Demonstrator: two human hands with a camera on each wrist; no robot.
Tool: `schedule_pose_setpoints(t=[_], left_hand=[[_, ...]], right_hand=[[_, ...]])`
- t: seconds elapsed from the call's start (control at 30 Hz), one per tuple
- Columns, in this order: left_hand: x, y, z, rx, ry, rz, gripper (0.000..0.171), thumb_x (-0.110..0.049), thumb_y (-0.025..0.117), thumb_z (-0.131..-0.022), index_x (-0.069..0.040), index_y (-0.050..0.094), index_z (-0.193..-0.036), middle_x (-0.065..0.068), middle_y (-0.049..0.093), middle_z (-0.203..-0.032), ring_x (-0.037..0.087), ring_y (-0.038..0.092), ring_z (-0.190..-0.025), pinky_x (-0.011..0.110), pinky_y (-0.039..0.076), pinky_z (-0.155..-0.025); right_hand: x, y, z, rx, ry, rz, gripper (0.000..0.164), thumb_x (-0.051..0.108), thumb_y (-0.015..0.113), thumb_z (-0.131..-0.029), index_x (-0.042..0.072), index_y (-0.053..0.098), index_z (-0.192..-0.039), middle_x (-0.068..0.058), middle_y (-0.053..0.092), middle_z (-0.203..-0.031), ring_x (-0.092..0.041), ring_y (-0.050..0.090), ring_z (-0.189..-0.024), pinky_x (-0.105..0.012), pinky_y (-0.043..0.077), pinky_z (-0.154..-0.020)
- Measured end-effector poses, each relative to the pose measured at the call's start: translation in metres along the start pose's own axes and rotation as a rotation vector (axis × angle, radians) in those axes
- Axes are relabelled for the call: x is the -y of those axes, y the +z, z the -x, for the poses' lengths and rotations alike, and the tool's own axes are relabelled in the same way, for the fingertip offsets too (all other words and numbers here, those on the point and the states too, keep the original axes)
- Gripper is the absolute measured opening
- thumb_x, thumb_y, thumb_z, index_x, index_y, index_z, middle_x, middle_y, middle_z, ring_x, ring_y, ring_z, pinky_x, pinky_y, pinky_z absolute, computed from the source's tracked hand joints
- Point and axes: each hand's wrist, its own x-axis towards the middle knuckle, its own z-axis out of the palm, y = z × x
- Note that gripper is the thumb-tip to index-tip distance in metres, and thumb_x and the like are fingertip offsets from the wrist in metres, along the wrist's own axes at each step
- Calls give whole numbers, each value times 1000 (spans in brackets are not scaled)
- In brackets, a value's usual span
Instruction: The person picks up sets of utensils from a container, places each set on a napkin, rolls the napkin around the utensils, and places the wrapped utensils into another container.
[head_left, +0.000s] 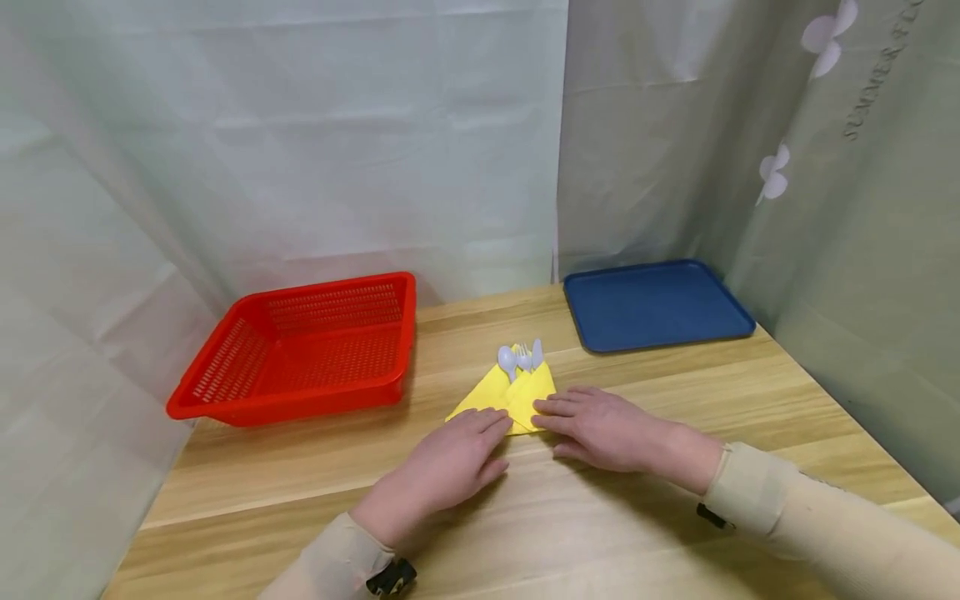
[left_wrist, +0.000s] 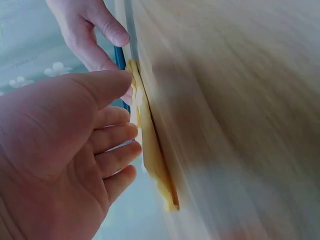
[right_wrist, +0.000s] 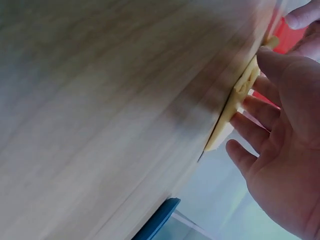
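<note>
A yellow napkin (head_left: 487, 392), folded to a point at the left with flaps crossing in front, lies on the table. Out of its top stick the heads of a pale spoon (head_left: 507, 360), fork (head_left: 523, 358) and knife (head_left: 537, 353); their handles are hidden in the folds. My left hand (head_left: 459, 462) has its extended fingers at the napkin's near edge. On the napkin's right side rest the fingertips of my right hand (head_left: 603, 427), fingers spread and fairly straight. Both wrist views show the napkin (left_wrist: 152, 155) lying low and flat by the fingers.
At the left stands a red plastic basket (head_left: 300, 406) with slotted walls. A blue tray (head_left: 652, 304) lies at the back right of the wooden table (head_left: 570, 533). Pale curtains (head_left: 337, 133) hang behind and at the sides.
</note>
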Motion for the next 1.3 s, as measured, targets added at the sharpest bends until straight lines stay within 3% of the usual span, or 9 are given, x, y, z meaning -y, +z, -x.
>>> schedule_pose_setpoints(t=[0.2, 0.4, 0.5, 0.6, 0.8, 1.03, 1.3], left_hand=[[6, 0, 3, -87, -93, 62, 54, -32, 76, -107, -4, 65, -151, 14, 62, -155, 36, 61, -141, 52, 48, -117], [13, 6, 4, -204, -293, 115, 48, -26, 80, -103, 0, 69, -142, 17, 69, -139, 37, 66, -128, 53, 55, -108], [17, 7, 4, -212, -382, 120, 50, -28, 81, -103, 3, 69, -140, 20, 68, -136, 39, 65, -125, 54, 57, -104], [20, 8, 4, -193, -429, 119, 52, -29, 81, -103, 5, 68, -139, 22, 68, -135, 40, 65, -125, 55, 57, -104], [25, 7, 0, -162, -499, 138, 52, -32, 81, -103, 4, 68, -138, 22, 69, -132, 40, 65, -123, 55, 55, -105], [25, 6, -3, -100, -523, 140, 59, -39, 79, -103, 5, 67, -139, 22, 68, -130, 38, 63, -121, 53, 54, -106], [22, 10, -7, -117, -545, 123, 66, -45, 84, -98, 6, 69, -137, 22, 68, -127, 39, 63, -121, 52, 52, -108]], right_hand=[[-1, -1, 1, -16, 6, -25, 53, 36, 74, -107, 11, 66, -153, -11, 62, -158, -29, 59, -145, -53, 42, -123], [2, -3, 0, 1, 11, -35, 53, 36, 75, -107, 10, 67, -152, -13, 62, -157, -31, 60, -144, -54, 43, -121], [3, -5, -1, 8, 20, -40, 52, 35, 75, -107, 10, 67, -152, -13, 62, -157, -31, 60, -143, -55, 43, -121], [4, -7, -1, 17, 27, -48, 52, 36, 75, -107, 11, 67, -152, -12, 62, -157, -31, 60, -144, -55, 44, -121], [4, -9, -1, 28, 33, -59, 53, 37, 74, -107, 11, 67, -152, -11, 62, -158, -31, 60, -145, -54, 44, -121], [4, -9, -1, 40, 53, -60, 52, 38, 74, -108, 11, 67, -152, -11, 61, -159, -31, 58, -146, -54, 43, -122], [4, -7, -1, 33, 55, -69, 54, 39, 74, -107, 11, 66, -152, -10, 61, -159, -30, 58, -146, -54, 42, -122]])
